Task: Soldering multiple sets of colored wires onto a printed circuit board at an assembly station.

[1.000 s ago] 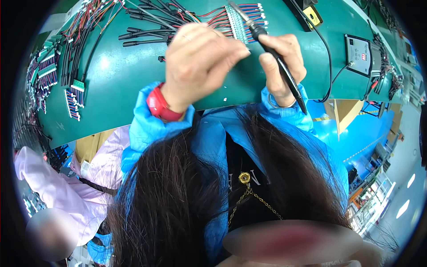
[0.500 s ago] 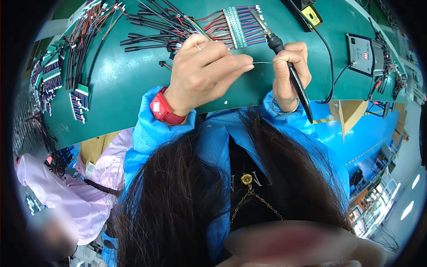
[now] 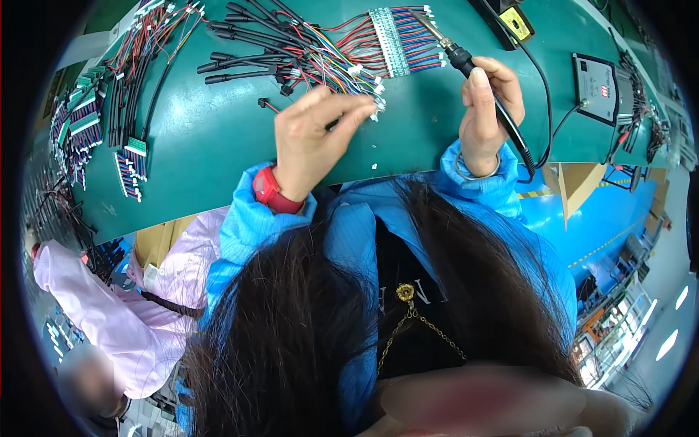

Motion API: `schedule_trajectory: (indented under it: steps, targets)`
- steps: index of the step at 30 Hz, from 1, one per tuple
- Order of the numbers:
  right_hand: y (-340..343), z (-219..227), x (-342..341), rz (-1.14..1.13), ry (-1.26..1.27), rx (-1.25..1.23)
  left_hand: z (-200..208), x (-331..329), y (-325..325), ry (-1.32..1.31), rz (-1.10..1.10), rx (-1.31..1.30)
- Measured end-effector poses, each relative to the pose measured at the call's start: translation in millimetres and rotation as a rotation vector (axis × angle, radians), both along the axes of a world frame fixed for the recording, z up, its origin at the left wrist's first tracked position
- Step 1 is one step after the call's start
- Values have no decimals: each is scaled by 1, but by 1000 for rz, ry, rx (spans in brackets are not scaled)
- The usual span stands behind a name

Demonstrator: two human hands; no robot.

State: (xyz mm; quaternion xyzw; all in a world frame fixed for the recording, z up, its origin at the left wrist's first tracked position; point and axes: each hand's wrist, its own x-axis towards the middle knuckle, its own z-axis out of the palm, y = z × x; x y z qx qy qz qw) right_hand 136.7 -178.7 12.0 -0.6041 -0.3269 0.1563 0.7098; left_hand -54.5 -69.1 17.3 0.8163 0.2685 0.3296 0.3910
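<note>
My right hand [image 3: 489, 113] is wrapped round a black soldering iron [image 3: 515, 135], its metal tip pointing up and left, close to a row of green-and-white circuit boards [image 3: 389, 44]. Red, black and blue wires run from both sides of these boards. My left hand [image 3: 313, 138], with a red band at the wrist, has thumb and forefinger pinched together beside small white connectors [image 3: 378, 102]. Whatever is between those fingertips is too small to make out. Beyond them lies a bundle of cables [image 3: 291, 51] with black sleeved ends and coloured wires.
Further wire harnesses [image 3: 131, 109] and boards [image 3: 76, 120] lie at the left of the green table [image 3: 218, 138]. A soldering station [image 3: 595, 89] stands at the right, with its cord [image 3: 545, 95] looping near my right hand. A person in pink [image 3: 109, 306] is at the lower left.
The thin wire stretched between my hands no longer shows. My left hand has moved slightly down and left, uncovering the white connectors. My right hand has shifted a little right with the soldering iron.
</note>
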Motion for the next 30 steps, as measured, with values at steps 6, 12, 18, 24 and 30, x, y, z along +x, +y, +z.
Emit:
schedule_trajectory:
  steps: [6,12,18,24,30]
  targets:
    - [11,7,0,29,-60,-54,-3,27,49,-43,140,351]
    - [15,4,-1,40,-256,-134,-20,46,59,-45,74,259]
    - [19,2,2,50,-282,-147,-13,48,60,136,2,385]
    - [23,2,1,68,-323,-158,-14,46,58,177,62,332]
    - [25,1,-1,60,-310,-164,-15,48,57,171,77,309]
